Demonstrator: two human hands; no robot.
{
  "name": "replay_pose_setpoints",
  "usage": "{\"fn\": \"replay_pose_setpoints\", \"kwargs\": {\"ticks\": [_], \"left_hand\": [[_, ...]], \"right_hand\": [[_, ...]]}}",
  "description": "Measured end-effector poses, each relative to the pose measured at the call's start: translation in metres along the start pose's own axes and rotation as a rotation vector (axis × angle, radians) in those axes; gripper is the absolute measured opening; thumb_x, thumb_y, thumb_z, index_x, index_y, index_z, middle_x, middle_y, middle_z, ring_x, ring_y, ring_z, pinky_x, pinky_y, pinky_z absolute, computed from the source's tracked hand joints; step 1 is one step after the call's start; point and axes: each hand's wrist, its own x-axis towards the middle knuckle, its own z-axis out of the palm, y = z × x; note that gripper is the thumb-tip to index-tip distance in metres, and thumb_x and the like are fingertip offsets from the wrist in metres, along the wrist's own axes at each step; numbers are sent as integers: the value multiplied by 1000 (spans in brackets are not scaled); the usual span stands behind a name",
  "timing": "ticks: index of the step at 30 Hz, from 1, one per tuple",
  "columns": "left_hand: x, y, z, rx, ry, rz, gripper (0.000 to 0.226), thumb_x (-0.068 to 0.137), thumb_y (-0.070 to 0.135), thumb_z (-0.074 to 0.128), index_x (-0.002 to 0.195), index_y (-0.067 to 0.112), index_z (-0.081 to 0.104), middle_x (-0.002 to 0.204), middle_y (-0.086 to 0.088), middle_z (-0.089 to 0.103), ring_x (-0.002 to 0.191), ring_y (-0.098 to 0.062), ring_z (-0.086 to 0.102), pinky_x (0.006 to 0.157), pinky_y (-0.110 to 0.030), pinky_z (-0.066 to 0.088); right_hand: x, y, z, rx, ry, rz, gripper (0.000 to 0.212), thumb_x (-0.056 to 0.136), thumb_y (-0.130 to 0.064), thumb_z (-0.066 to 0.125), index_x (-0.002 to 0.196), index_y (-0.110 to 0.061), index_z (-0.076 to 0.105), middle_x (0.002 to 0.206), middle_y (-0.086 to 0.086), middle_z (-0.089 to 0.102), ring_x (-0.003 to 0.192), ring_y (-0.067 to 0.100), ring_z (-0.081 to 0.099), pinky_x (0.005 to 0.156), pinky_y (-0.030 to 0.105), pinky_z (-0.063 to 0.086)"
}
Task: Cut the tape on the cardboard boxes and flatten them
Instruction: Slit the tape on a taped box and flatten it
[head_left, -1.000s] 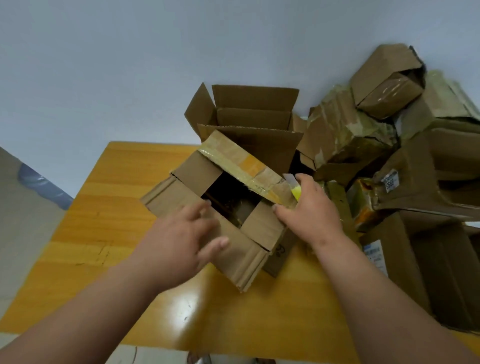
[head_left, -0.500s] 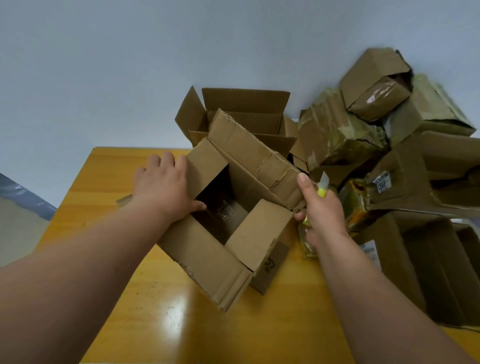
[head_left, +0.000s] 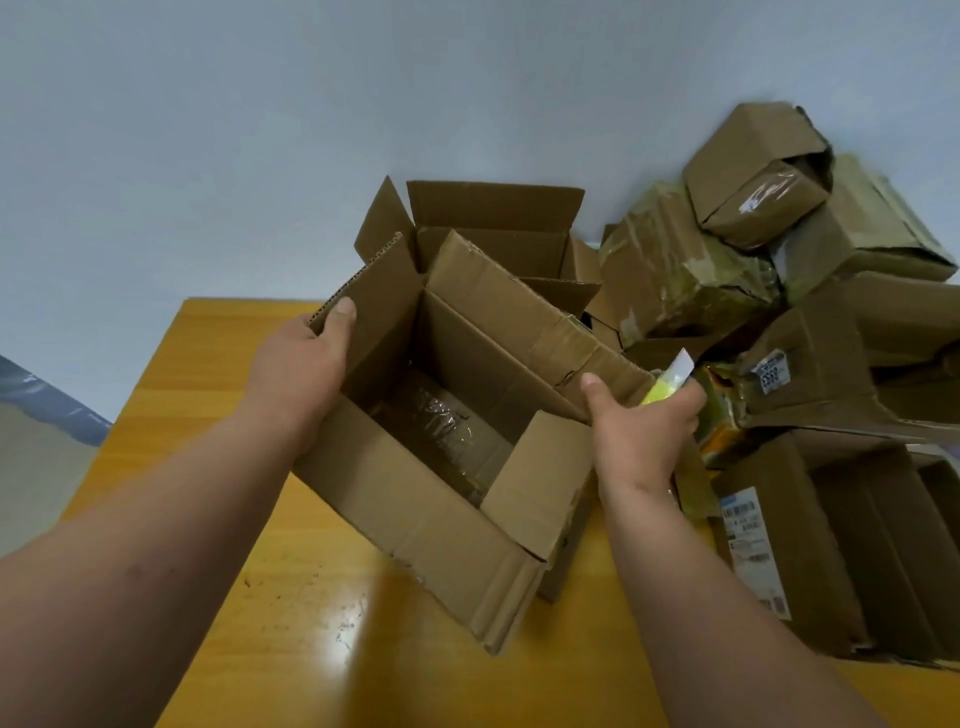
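Note:
An open brown cardboard box (head_left: 431, 525) stands tilted on the yellow wooden table (head_left: 291, 634), its four top flaps spread and clear tape showing along its inner bottom seam. My left hand (head_left: 306, 364) grips the left flap, thumb over its edge. My right hand (head_left: 641, 426) holds the box's right corner where two flaps meet, and the same hand keeps a yellow utility knife (head_left: 670, 382) with its blade pointing up.
A second open box (head_left: 498, 234) stands behind the first against the pale wall. A heap of taped and crumpled boxes (head_left: 810, 291) fills the right side of the table, some with shipping labels. The table's left edge drops to the floor.
The far taped flap has swung open and the box now faces me with its mouth wide. My left hand moved from the near flap to the left flap; the right shifted onto the right corner.

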Motion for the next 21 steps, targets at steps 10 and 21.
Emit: {"fn": "replay_pose_setpoints", "kwargs": {"ticks": [10, 21], "left_hand": [[-1, -7, 6, -292, 75, -269, 39, 95, 59, 49, 106, 21, 51, 87, 5, 53, 78, -15, 53, 86, -46, 55], [-19, -13, 16, -204, 100, -93, 41, 97, 59, 42, 82, 23, 55, 72, 4, 54, 71, -21, 52, 70, -36, 44]], "right_hand": [[-26, 10, 1, -492, -155, -107, 135, 61, -54, 87, 149, -38, -15, 150, 13, 24, 132, 37, 41, 101, 59, 43], [-28, 10, 9, -753, -224, 7, 150, 51, -66, 84, 144, -33, -28, 154, 11, 18, 140, 35, 27, 103, 55, 37]]}}
